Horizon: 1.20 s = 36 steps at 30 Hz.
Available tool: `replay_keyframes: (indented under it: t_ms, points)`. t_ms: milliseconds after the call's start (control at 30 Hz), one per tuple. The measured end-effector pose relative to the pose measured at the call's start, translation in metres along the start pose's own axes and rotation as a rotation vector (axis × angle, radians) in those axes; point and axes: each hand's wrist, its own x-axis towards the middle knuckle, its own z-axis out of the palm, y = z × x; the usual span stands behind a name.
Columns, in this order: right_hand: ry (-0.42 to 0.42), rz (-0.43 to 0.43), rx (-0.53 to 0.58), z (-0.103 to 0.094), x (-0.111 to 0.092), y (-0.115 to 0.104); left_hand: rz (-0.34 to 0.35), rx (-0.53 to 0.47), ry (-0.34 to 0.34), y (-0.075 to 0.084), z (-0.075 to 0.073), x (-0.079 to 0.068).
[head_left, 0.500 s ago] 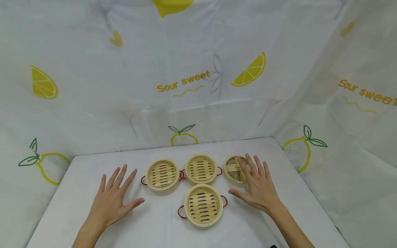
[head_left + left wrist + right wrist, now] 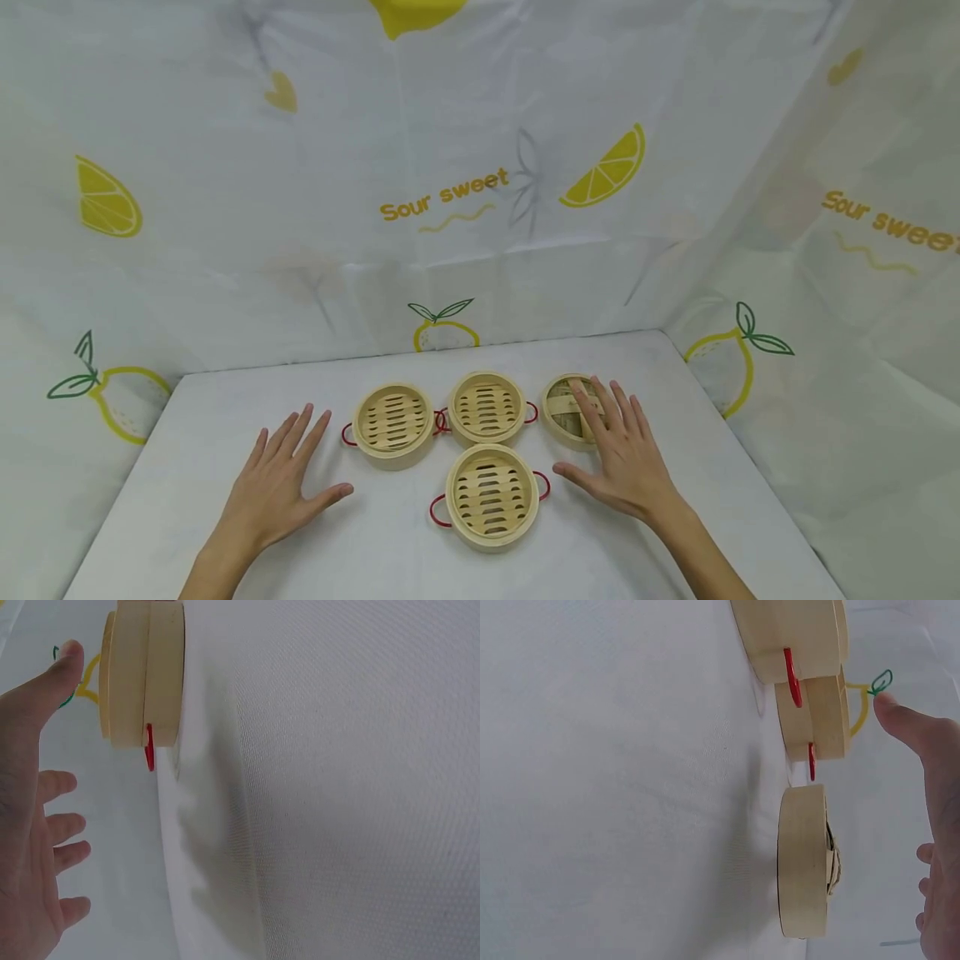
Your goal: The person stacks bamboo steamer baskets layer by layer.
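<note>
Three round bamboo steamer baskets with red handles stand on the white table: a left basket [image 2: 393, 423], a back middle basket [image 2: 487, 407] and a front basket [image 2: 492, 500]. At the back right lies a woven bamboo lid [image 2: 564, 408], partly hidden by my right hand [image 2: 626, 458]. That hand hovers above the table with fingers spread, holding nothing; the right wrist view shows a gap between it and the lid [image 2: 802, 862]. My left hand [image 2: 273, 487], also spread and holding nothing, is left of the left basket. In the left wrist view a basket [image 2: 154, 675] stands beyond the thumb.
A white cloth backdrop [image 2: 322, 208] printed with lemons rises behind the table [image 2: 375, 550] and along its sides. The left and back middle baskets stand close, their red handles meeting. The front basket stands against the back middle one in the head view.
My left hand has shifted slightly right and down. The right hand has drawn back a little toward me. Baskets and lid stay where they were.
</note>
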Motion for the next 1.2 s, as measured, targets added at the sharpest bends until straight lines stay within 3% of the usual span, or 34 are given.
replay_keyframes:
  t_ms: [300,700,1200]
  points:
    - [0.035,-0.023,0.035,0.002,-0.006,-0.003,0.022,-0.074,0.018,0.001,0.003,0.002]
    - [0.102,-0.126,0.107,0.009,-0.017,-0.016,-0.074,-0.197,-0.108,0.007,-0.001,0.005]
    - [-0.023,-0.111,0.215,0.016,-0.029,-0.037,-0.102,-0.263,-0.196,0.012,0.002,0.008]
